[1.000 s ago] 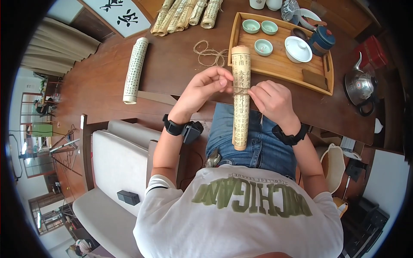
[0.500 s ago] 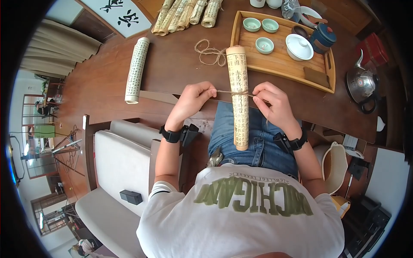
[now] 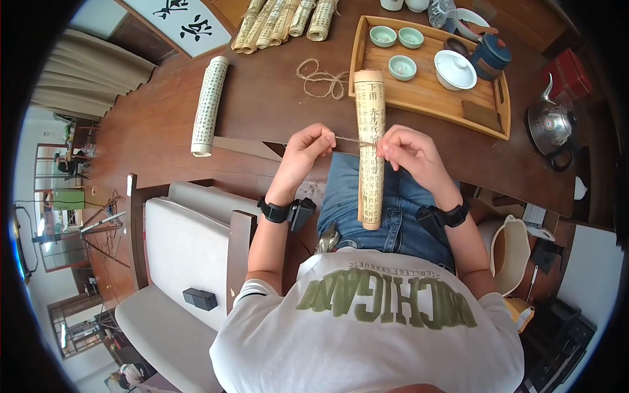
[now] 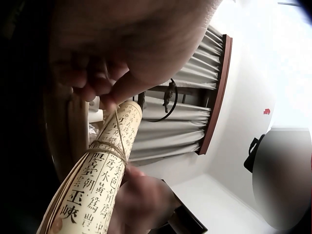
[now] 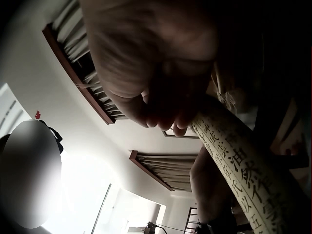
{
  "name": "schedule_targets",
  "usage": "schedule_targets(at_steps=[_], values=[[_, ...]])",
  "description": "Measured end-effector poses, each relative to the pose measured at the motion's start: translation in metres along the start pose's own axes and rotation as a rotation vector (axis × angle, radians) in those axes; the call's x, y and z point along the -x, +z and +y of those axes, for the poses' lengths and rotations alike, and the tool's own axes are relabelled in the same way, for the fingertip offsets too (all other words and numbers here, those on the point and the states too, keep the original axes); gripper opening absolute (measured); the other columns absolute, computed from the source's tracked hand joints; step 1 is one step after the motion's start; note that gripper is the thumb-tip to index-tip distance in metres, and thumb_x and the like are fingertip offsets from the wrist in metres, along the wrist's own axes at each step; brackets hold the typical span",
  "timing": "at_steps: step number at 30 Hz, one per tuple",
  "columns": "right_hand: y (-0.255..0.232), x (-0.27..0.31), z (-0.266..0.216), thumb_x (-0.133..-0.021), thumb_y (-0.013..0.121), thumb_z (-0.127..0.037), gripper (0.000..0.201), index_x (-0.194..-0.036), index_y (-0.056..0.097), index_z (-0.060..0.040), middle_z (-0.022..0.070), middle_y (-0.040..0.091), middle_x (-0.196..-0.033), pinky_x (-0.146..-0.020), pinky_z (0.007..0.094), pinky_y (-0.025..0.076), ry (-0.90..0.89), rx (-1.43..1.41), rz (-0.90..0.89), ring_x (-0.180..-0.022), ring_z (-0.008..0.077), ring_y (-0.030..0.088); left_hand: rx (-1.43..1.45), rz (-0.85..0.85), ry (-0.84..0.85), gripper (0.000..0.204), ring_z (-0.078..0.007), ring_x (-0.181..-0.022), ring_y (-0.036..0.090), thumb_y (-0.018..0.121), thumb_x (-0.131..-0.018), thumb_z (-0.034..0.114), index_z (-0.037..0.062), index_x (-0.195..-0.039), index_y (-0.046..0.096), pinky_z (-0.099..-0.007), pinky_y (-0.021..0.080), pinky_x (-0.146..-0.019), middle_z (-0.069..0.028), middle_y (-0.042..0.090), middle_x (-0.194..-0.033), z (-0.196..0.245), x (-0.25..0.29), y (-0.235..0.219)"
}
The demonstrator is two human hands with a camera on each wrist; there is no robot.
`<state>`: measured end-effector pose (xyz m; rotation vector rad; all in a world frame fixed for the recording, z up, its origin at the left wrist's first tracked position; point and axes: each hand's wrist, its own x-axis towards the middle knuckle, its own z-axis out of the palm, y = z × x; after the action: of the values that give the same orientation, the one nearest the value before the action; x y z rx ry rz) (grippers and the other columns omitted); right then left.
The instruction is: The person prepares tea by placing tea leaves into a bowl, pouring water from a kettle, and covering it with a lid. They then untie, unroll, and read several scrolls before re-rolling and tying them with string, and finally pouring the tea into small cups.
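A rolled paper scroll (image 3: 371, 190) printed with columns of characters extends from over the table's edge to above the lap. Thin twine (image 4: 108, 150) wraps round its middle, crossing itself in the left wrist view. My left hand (image 3: 305, 152) stands off the scroll's left side, thumb and forefinger pinching a strand of twine stretched straight from the wrap. My right hand (image 3: 413, 154) is close against the scroll's right edge, fingertips pinched at the twine there. Seen from the right wrist, the scroll (image 5: 243, 170) runs down from those dark fingertips, and the twine is hidden.
A loose coil of twine (image 3: 321, 80) lies on the table beyond the scroll. Another scroll (image 3: 209, 108) rests at the left edge, with several tied scrolls (image 3: 278, 25) at the back. Rightward are a wooden tea tray (image 3: 419, 108) with cups and a metal kettle (image 3: 550, 128).
My left hand moved out leftward from the scroll, drawing the strand straight. The right hand pulled slightly right, then came back against the scroll's edge. The scroll's top swung left and back.
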<state>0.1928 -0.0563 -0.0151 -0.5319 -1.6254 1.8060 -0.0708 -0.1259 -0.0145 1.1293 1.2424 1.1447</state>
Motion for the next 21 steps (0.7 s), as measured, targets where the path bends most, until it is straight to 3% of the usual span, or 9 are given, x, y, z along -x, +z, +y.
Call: schedule_targets(at_steps=[2,5,8,11,14,17,20,21], values=[[0.005,-0.004,0.006,-0.098,0.068,-0.005,0.01,-0.1,0.068,0.0044,0.0029,0.066,-0.1,-0.07,0.0236,0.052,0.056,0.107,0.092,-0.087,0.0085,0.064,-0.027,-0.009,0.064,0.022,-0.0091,-0.078,0.052,0.062,-0.104,0.018,0.0041,-0.087,0.064,-0.0247,0.042,-0.074,0.0028,0.058,-0.08,0.001,0.002,0.003],[0.024,-0.012,0.013,-0.096,0.071,-0.004,0.011,-0.104,0.069,0.0035,0.0026,0.065,-0.098,-0.066,0.0228,0.051,-0.042,0.037,0.247,-0.08,0.0075,0.062,-0.298,-0.002,0.224,0.017,-0.0109,-0.078,0.053,0.066,-0.101,0.012,0.0003,-0.088,0.068,-0.0262,0.044,-0.072,-0.0006,0.06,-0.082,0.011,0.007,0.007],[0.024,-0.012,0.012,-0.094,0.072,0.0,0.015,-0.109,0.071,0.0012,0.0033,0.064,-0.097,-0.066,0.0247,0.052,-0.103,0.29,0.176,-0.079,0.0087,0.063,-0.386,-0.066,0.317,0.013,-0.013,-0.079,0.056,0.07,-0.097,0.01,-0.0006,-0.09,0.072,-0.0268,0.045,-0.072,-0.0044,0.062,-0.085,0.035,0.012,0.018],[0.028,-0.012,0.002,-0.091,0.072,0.0,0.015,-0.106,0.07,-0.0005,0.0065,0.064,-0.095,-0.066,0.0285,0.052,-0.179,0.505,0.165,-0.077,0.0135,0.065,-0.32,-0.123,0.364,0.012,-0.0146,-0.084,0.058,0.072,-0.095,0.01,-0.0001,-0.09,0.074,-0.0274,0.046,-0.076,-0.006,0.064,-0.087,0.037,0.005,0.028],[0.029,-0.012,0.007,-0.09,0.073,-0.001,0.013,-0.102,0.068,-0.0012,0.0096,0.063,-0.093,-0.066,0.034,0.052,-0.253,0.619,0.228,-0.077,0.0225,0.065,-0.4,-0.157,0.532,0.012,-0.0172,-0.092,0.062,0.073,-0.095,0.011,-0.0001,-0.092,0.074,-0.029,0.049,-0.083,-0.0074,0.067,-0.091,0.034,-0.006,0.031],[0.027,-0.012,0.006,-0.09,0.072,-0.003,0.011,-0.097,0.063,-0.0015,0.0122,0.061,-0.091,-0.068,0.0386,0.051,-0.266,0.673,0.244,-0.078,0.0304,0.064,-0.253,-0.165,0.51,0.012,-0.0221,-0.101,0.064,0.074,-0.094,0.01,0.0008,-0.1,0.074,-0.0336,0.05,-0.091,-0.0089,0.068,-0.099,0.027,-0.014,0.03],[0.024,-0.013,0.001,-0.092,0.069,-0.004,0.011,-0.097,0.06,-0.0021,0.0132,0.06,-0.091,-0.07,0.041,0.051,-0.272,0.689,0.186,-0.079,0.0339,0.063,-0.17,-0.068,0.431,0.022,-0.0253,-0.106,0.065,0.078,-0.089,0.008,0.0019,-0.11,0.073,-0.0368,0.051,-0.095,-0.0097,0.069,-0.107,0.025,-0.018,0.035],[0.024,-0.013,0.001,-0.092,0.069,-0.004,0.011,-0.097,0.06,-0.0021,0.0133,0.06,-0.091,-0.07,0.0412,0.05,-0.276,0.679,0.179,-0.08,0.0341,0.063,-0.279,-0.078,0.46,0.026,-0.0259,-0.105,0.065,0.079,-0.087,0.007,0.0021,-0.112,0.072,-0.0372,0.052,-0.095,-0.0098,0.069,-0.109,0.027,-0.018,0.035]])
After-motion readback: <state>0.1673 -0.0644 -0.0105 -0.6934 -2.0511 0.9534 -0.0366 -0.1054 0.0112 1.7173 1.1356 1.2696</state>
